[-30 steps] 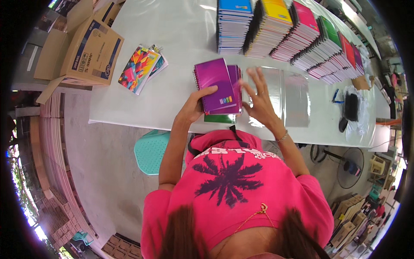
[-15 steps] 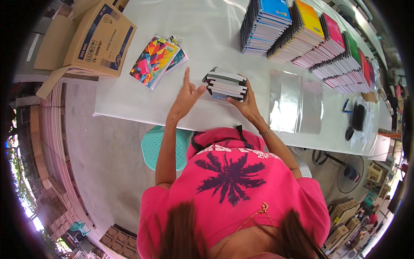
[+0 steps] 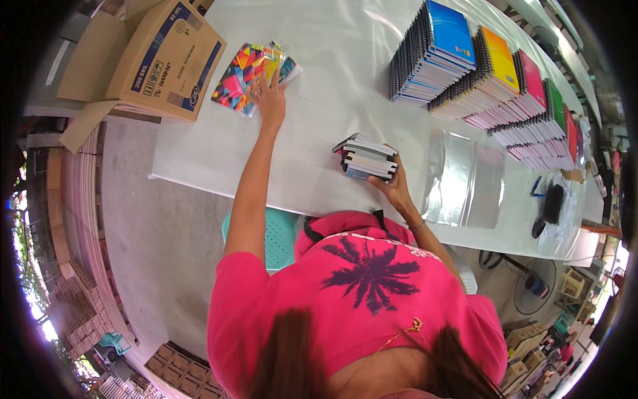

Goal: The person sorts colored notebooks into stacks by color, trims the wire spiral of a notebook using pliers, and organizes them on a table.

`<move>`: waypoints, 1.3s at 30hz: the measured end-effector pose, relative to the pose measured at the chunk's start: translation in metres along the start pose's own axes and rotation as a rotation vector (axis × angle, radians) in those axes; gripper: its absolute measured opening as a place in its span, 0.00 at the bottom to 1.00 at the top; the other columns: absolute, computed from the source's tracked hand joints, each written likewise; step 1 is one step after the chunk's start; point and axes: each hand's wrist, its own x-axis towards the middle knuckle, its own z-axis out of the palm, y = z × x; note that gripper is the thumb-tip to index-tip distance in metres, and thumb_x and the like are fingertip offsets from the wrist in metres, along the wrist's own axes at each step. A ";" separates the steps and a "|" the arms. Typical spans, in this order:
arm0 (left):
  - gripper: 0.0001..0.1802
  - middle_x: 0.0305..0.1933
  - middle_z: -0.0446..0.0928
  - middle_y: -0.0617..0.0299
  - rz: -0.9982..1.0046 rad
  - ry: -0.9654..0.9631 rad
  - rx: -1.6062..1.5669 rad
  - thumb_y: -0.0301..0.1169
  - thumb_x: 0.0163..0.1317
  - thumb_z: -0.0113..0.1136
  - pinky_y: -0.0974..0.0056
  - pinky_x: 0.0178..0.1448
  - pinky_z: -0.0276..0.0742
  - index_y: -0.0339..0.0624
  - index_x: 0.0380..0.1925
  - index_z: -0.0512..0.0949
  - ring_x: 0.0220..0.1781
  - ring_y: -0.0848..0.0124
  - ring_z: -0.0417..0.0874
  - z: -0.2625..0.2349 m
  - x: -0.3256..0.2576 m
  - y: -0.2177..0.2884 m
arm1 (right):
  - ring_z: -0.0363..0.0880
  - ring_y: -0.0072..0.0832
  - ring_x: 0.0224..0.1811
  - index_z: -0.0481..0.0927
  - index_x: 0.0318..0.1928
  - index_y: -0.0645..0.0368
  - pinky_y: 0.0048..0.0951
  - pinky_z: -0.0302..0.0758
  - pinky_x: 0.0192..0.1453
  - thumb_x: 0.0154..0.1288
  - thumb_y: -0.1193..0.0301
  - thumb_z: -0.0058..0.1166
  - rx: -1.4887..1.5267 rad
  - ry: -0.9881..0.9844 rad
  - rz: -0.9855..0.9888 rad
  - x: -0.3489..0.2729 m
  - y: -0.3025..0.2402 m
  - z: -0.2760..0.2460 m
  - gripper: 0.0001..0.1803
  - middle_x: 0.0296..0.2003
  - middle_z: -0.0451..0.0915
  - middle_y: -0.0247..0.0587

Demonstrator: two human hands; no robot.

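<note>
My right hand [image 3: 395, 185] grips the right end of a small stack of notebooks [image 3: 367, 159] with dark covers and white page edges. The stack is close to the table's near edge, and its top cover sticks out to the left. Further left, my left hand [image 3: 270, 101] reaches out with fingers spread over the lower right part of some notebooks with bright geometric covers [image 3: 238, 78]. Its fingertips lie over the covers; whether they press on them I cannot tell. A darker patterned cover shows from beneath, at the right.
An open cardboard box [image 3: 169, 63] stands at the table's left end. Tall stacks of spiral notebooks [image 3: 452, 33] in several colours line the far right. Clear plastic sheets [image 3: 465, 179] and a black brush [image 3: 553, 203] lie on the right. A turquoise stool [image 3: 279, 236] is below the table [image 3: 312, 113].
My left hand has moved away from the dark stack, forward and left onto the bright notebooks, which now lie more closely together. My right hand still grips the stack.
</note>
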 end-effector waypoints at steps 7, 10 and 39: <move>0.29 0.66 0.61 0.55 -0.101 -0.087 -0.500 0.46 0.64 0.55 0.49 0.68 0.54 0.49 0.62 0.66 0.68 0.57 0.58 -0.019 0.074 0.009 | 0.67 0.29 0.59 0.58 0.64 0.57 0.31 0.65 0.64 0.49 0.78 0.65 -0.090 -0.033 0.008 0.016 -0.017 0.008 0.42 0.56 0.69 0.40; 0.43 0.73 0.52 0.59 -0.016 -0.765 -1.620 0.49 0.60 0.58 0.60 0.74 0.48 0.40 0.68 0.53 0.73 0.65 0.55 -0.062 0.040 0.047 | 0.67 0.28 0.60 0.58 0.64 0.57 0.31 0.64 0.64 0.48 0.80 0.64 -0.052 -0.002 -0.014 0.023 -0.015 0.004 0.42 0.56 0.69 0.40; 0.46 0.74 0.44 0.52 -0.092 -0.908 -1.398 0.18 0.61 0.53 0.58 0.75 0.47 0.46 0.70 0.35 0.75 0.62 0.46 -0.136 -0.093 0.095 | 0.52 0.33 0.69 0.42 0.70 0.57 0.34 0.53 0.70 0.57 0.86 0.50 -0.044 -0.256 0.046 0.048 0.008 0.007 0.44 0.64 0.56 0.47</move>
